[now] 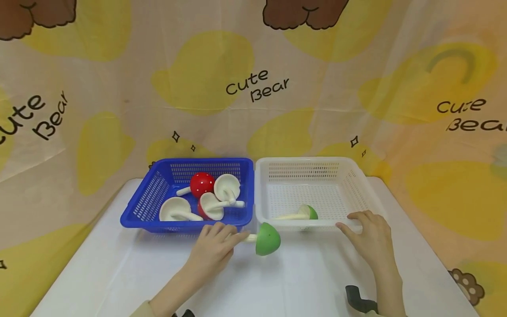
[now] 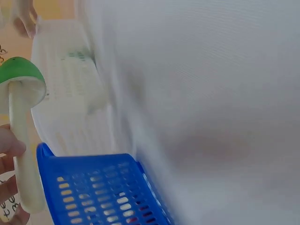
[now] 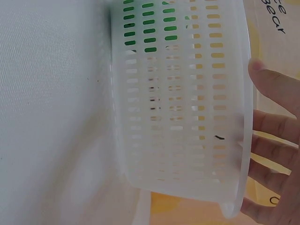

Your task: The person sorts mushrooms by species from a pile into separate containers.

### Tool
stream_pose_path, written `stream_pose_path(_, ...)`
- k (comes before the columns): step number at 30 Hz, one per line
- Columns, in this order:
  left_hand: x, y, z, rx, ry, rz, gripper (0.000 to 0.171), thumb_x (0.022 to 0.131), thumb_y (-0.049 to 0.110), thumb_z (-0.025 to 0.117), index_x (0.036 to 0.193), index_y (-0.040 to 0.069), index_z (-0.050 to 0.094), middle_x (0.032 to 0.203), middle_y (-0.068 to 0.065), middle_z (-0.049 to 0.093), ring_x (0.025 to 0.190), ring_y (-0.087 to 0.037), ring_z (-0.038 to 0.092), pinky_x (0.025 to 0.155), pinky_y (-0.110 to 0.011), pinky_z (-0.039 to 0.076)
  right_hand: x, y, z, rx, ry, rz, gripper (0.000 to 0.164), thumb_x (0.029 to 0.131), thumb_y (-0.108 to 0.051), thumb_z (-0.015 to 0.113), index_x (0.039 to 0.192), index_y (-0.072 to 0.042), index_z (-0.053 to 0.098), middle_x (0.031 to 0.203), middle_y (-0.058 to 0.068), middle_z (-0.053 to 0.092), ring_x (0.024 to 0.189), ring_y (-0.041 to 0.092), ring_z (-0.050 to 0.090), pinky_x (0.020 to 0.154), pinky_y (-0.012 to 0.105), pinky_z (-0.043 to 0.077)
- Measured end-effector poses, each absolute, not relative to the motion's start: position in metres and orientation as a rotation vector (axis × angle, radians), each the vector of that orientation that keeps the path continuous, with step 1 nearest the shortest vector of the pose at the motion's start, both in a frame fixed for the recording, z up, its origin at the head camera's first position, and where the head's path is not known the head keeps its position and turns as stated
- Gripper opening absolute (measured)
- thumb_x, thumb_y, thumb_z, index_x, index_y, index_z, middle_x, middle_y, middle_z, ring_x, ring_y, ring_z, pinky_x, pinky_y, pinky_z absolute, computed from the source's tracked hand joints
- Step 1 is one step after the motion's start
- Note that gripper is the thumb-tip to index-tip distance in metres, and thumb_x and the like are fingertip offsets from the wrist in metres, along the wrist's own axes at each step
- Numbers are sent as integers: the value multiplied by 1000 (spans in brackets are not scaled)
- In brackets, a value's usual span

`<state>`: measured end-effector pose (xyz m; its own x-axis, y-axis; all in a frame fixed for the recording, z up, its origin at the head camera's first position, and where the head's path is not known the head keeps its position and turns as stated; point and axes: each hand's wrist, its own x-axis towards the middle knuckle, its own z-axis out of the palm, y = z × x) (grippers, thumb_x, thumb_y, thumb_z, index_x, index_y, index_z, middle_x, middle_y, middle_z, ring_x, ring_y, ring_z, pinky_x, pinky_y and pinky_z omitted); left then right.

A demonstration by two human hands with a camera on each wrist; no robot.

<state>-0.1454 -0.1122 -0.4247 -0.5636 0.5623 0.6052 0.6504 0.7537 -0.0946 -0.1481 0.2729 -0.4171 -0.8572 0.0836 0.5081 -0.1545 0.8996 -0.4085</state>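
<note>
A person's left hand (image 1: 214, 246) pinches the pale stem of a green toy mushroom (image 1: 266, 239), held just in front of the white basket (image 1: 358, 176) at its near left corner. Its long axis runs level, cap pointing right along the basket's front wall. The right hand (image 1: 370, 237) rests straight fingers on the near rim, beside 1 green mushroom already inside (image 1: 303, 213).

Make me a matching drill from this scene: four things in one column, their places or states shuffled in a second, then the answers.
Things
1. green mushroom with the larger cap
2. red spotted mushroom
3. small green mushroom
4. right hand

Places or states
A. lies inside the white basket
B. lies inside the blue basket
C. held by its stem in the left hand
D. rests on the white basket's near rim

Pairs: 1-C, 2-B, 3-A, 4-D
</note>
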Motion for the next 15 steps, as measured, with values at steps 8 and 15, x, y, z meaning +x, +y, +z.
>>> stream_pose_path(8,-153,-88,-412,-932,-2329,-221,47,77,7,71,117,32,66,97,9,63,90,-12,53,70,-27,40,-148,272,-416,56,-2526,607,36,75,-30,80,94,-2,69,97,20,67,94,42,57,84,55,40)
stream_pose_path(15,-161,-73,-399,-964,-2300,-243,44,81,6,68,119,29,65,97,7,62,89,-15,53,69,-28,38,-148,272,-415,46,-2542,608,36,75,-30,80,95,-2,69,99,21,67,95,43,56,84,55,39)
